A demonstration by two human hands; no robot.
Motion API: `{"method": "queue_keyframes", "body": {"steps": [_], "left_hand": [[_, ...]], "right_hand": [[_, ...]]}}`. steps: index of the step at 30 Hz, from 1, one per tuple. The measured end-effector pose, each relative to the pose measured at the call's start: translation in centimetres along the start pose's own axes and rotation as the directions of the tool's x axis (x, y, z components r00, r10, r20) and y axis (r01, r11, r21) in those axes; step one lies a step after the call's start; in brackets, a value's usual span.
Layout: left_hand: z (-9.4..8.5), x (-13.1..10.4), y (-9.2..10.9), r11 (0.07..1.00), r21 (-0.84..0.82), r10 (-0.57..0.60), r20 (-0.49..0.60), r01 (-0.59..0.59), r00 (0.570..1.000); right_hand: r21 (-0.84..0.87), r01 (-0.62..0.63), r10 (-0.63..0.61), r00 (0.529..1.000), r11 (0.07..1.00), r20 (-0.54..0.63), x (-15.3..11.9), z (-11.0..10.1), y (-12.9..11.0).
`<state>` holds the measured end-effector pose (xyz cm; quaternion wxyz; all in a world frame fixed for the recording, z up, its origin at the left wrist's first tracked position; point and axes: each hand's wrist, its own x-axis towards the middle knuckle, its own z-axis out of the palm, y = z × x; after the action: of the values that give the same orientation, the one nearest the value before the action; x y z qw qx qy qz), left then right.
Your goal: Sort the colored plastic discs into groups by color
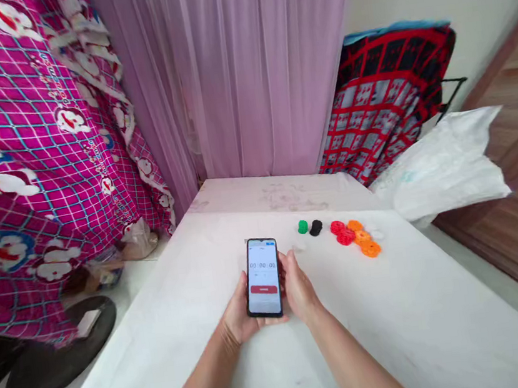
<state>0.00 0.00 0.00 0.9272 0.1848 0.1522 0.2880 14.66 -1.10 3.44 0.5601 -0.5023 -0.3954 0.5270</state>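
Observation:
A black-edged smartphone [265, 303] is held upright over the middle of the table, its lit screen reading 00:00:00 above a red button. My left hand [242, 315] wraps its left side and lower edge, with fingers passing behind it. On the right edge of the phone, my right hand [299, 286] grips too, its fingers partly hidden behind the phone. Beyond the hands, to the right, lie a small green bundle [303, 227], a black bundle [316, 228], red pieces [345, 235] and orange pieces [369, 248]. Their exact kind is too small to tell.
The white-covered table [172, 330] reaches back to a mauve curtain [245, 82]. A white plastic bag [444, 165] bulges over its right edge. Pink patterned cloth [46, 151] hangs at left, above a dark round base [65, 350]. A red-and-black cloth [371, 105] hangs at back right.

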Motion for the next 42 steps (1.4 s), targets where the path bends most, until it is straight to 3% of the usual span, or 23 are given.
{"method": "queue_keyframes", "body": {"steps": [2, 5, 9, 12, 22, 33, 42], "left_hand": [[0.3, 0.4, 0.0, 1.000, -0.004, -0.005, 0.035, 0.005, 0.999], [0.4, 0.7, 0.1, 1.000, -0.008, 0.009, 0.054, -0.008, 0.999], [0.2, 0.5, 0.2, 0.998, -0.027, 0.065, 0.011, -0.065, 0.998], [0.3, 0.3, 0.3, 0.995, -0.051, 0.088, -0.018, -0.089, 0.996], [0.1, 0.4, 0.2, 0.992, -0.063, 0.101, -0.161, -0.112, 0.982], [0.6, 0.1, 0.1, 0.991, -0.074, 0.110, -0.021, -0.112, 0.994], [0.8, 0.2, 0.2, 0.993, -0.088, 0.081, -0.022, -0.083, 0.996]], "right_hand": [[-0.141, 0.086, -0.108, 0.982, 0.986, -0.158, 0.4, -2.0, 0.1], [-0.358, 0.152, -0.256, 0.929, 0.921, -0.267, 0.5, -4.9, 1.1], [-0.548, 0.205, -0.370, 0.905, 0.811, -0.209, -0.4, -7.9, 3.5], [-0.618, 0.253, -0.430, 0.889, 0.745, -0.155, -1.1, -8.9, 4.5], [-0.817, 0.239, -0.442, 0.897, 0.525, -0.021, -1.1, -7.4, 4.3], [-0.838, 0.271, -0.443, 0.896, 0.474, 0.039, -0.9, -6.9, 4.6], [-0.865, 0.276, -0.421, 0.903, 0.420, 0.084, -1.1, -6.8, 4.5]]}}
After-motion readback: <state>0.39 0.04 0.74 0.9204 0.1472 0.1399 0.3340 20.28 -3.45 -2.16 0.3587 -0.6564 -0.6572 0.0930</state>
